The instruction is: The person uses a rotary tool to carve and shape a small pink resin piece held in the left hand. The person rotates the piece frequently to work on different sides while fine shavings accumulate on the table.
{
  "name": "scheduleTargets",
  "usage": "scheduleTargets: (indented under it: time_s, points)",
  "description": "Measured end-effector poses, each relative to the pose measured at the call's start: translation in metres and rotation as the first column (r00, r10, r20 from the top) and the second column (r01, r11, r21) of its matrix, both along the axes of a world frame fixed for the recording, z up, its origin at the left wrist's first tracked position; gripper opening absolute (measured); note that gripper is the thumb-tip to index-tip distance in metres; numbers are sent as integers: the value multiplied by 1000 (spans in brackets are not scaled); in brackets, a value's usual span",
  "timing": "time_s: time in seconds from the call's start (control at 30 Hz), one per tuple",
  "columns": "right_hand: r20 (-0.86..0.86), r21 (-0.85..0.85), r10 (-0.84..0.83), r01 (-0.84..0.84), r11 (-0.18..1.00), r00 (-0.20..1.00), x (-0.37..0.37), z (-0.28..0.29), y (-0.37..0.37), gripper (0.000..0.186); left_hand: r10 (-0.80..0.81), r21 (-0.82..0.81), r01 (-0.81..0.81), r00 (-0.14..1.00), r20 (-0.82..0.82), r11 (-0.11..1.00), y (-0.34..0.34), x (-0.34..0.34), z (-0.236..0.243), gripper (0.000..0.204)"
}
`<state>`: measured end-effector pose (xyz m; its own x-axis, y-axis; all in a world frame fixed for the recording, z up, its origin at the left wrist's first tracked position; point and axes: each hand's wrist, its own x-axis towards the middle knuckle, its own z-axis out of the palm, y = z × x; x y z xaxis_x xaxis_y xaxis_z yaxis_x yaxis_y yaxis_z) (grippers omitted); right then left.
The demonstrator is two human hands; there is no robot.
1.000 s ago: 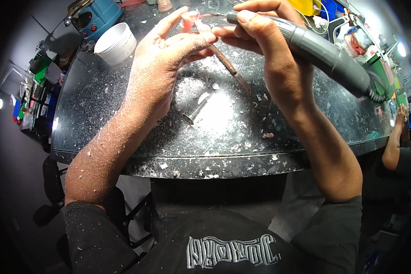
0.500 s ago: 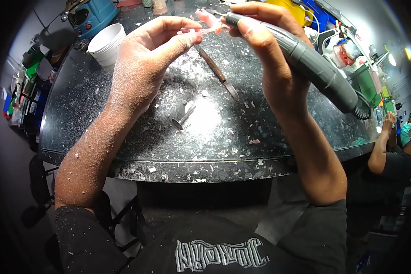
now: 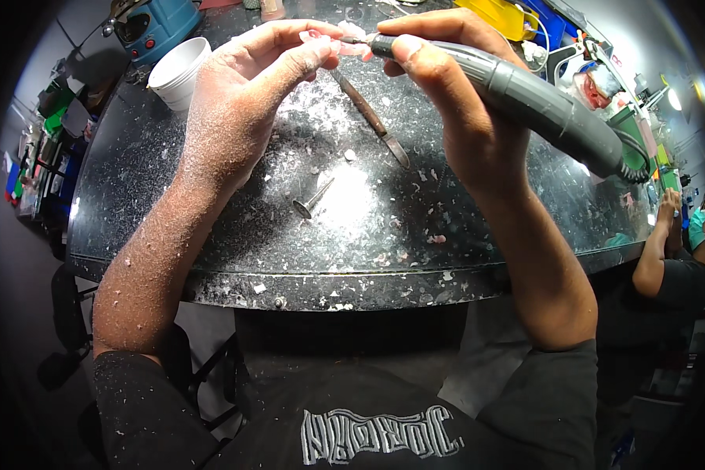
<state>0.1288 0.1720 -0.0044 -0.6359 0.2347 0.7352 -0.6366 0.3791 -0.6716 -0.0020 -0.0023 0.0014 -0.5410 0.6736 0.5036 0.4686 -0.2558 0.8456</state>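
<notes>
My left hand [image 3: 247,86], dusted with white powder, pinches a small pink denture base [image 3: 352,48] between thumb and fingers at the far side of the bench. Held in my right hand [image 3: 466,102] is a dark grey rotary handpiece [image 3: 517,94] with a coiled cord at its rear end. Its thin metal bur [image 3: 356,39] reaches to the pink piece; whether it touches, I cannot tell. Below the hands lies a wax knife [image 3: 366,113] with a brown wooden handle. Nearer to me rests a small metal pin with a flat round head [image 3: 304,209].
Powder and pink shavings cover the dark bench [image 3: 235,258]. A white tub [image 3: 178,74] stands left of my left hand, with a blue machine [image 3: 157,31] behind it. At the right are a yellow bin [image 3: 501,17], plastic bags and another person's arm [image 3: 654,243].
The pink denture base has tipped flatter and dropped a little between my hands. My right hand has shifted slightly left, its handpiece now lying at a lower tilt.
</notes>
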Motion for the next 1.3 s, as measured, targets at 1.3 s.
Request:
scheduleTargets:
  time_s: [1.3]
  points:
    - [10,-29,81,-81,996,997,2,2,-4,23,-23,14,23,1000,-16,1000,1,1,2,34]
